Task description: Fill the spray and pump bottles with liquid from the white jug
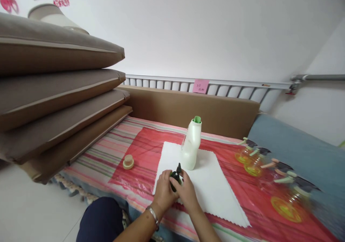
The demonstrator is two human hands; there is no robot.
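Note:
Both hands are around a small dark bottle with a black pump top (pixel 175 176), held low over the near edge of the white cloth (pixel 207 184). My left hand (pixel 164 191) wraps its left side, and a bracelet shows on that wrist. My right hand (pixel 187 191) closes on the other side, with fingers beside the black nozzle. Most of the bottle's body is hidden by my fingers. Just beyond them stands a white jug-shaped bottle (pixel 191 147), uncapped, with a green spout in its neck. A beige cap (pixel 128 161) rests to the left.
Several clear pump bottles with yellow contents (pixel 252 169) stand on the right, partly blurred. Red plastic sheeting (pixel 134 163) covers part of the striped cloth (pixel 114 141). Stacked cushions (pixel 61 80) rise on the left. A long brown cushion (pixel 167 103) borders the back.

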